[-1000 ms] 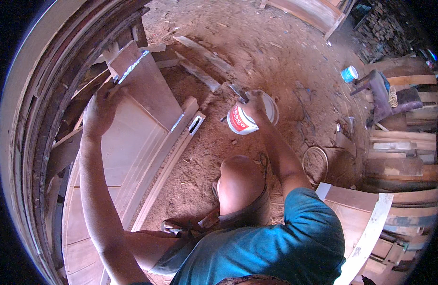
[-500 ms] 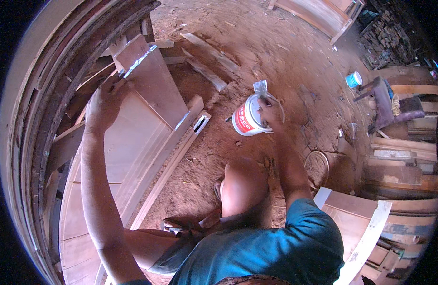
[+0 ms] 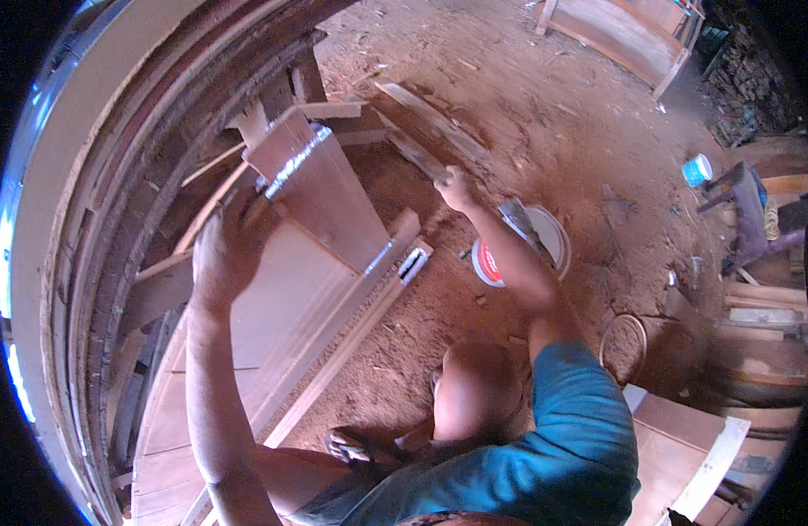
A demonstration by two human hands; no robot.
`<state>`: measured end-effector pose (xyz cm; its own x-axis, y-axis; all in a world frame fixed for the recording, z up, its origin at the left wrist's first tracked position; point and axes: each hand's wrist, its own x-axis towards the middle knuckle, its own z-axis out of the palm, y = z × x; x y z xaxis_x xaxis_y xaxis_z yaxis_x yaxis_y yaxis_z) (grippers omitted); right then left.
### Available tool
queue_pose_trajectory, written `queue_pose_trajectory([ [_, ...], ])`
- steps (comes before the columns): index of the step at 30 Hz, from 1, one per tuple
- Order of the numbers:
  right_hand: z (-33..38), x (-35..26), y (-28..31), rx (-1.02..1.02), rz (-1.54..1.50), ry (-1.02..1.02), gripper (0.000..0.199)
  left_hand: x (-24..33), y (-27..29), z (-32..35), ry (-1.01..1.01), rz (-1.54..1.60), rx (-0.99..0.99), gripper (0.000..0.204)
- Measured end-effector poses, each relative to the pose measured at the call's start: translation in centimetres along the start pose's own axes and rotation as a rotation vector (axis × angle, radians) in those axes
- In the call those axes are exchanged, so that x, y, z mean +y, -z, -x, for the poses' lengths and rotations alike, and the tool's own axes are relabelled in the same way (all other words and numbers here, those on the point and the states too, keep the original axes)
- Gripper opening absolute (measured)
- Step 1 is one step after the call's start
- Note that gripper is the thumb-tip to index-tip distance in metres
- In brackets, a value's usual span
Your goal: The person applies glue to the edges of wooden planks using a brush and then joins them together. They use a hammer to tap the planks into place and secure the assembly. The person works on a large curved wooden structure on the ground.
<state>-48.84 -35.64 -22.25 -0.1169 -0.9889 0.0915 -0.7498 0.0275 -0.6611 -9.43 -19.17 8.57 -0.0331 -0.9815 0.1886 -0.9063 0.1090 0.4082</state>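
Observation:
My left hand (image 3: 231,250) is at the left edge of a pale wooden panel (image 3: 312,241), its fingers in shadow and seeming closed on that edge. White filler streaks the panel's upper end. My right hand (image 3: 457,188) is closed, reached out over the dirt floor between the panel and a white and red bucket (image 3: 490,266). Whatever it pinches is too small to make out. A flat grey scraper-like piece (image 3: 515,213) lies across the bucket's rim, and my right forearm hides part of the bucket.
Loose planks (image 3: 439,127) lie on the floor ahead. Long boards (image 3: 79,289) line the left side. At right are a small blue and white tin (image 3: 697,170), a dark chair (image 3: 746,210), a round container (image 3: 623,344) and a white-edged wooden frame (image 3: 711,465).
My right hand has left the bucket and moved left, toward the panel. My left hand keeps its place on the panel. The whole view has shifted.

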Motion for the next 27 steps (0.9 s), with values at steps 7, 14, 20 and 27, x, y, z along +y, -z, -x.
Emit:
queue_pose_trajectory([
  [7,-7.0,3.5,-5.4,-0.181,0.374,-0.164,0.046,4.2,2.2,1.1,0.101,-0.034,-0.034,0.042],
  [14,-10.6,5.9,-6.7,-0.498,0.309,-0.262,0.056,4.3,1.6,2.0,0.116,-0.008,-0.027,0.044],
  [20,-9.9,4.1,-9.6,-0.393,0.502,-0.091,0.078,4.4,2.1,1.8,0.127,-0.079,-0.021,0.044],
  [27,-7.2,1.0,-10.3,-0.216,0.325,-0.078,0.067,3.5,2.1,2.3,0.1,-0.122,-0.001,0.046],
])
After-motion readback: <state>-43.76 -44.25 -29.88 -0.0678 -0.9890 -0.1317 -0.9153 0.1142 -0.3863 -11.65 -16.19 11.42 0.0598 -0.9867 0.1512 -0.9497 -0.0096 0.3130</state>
